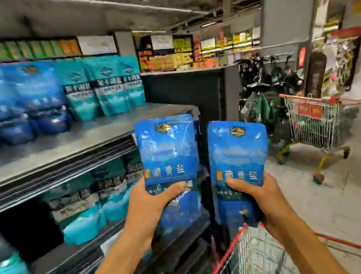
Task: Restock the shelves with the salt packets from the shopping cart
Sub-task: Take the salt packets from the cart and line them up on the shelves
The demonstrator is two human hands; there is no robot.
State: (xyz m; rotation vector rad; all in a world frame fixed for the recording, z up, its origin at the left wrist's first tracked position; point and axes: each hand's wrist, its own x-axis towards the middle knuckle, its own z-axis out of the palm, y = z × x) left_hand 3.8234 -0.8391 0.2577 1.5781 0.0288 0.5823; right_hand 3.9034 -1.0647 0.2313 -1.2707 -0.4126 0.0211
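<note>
Two glossy blue plastic salt packets are up, one in my left hand, one in my right hand, each gripped low with thumb across so labels face out. Both hover above the red wire shopping cart, beside the grey metal shelf, whose front strip looks bare.

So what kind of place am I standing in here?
Most likely a supermarket aisle: shelves stocked with salt packets, a red wire shopping cart on the floor, and more packaged goods on display behind.

Shelf packets on the left are just a smeared blur. Shopping cart gets chopped by the bottom edge, contents unreadable.
</note>
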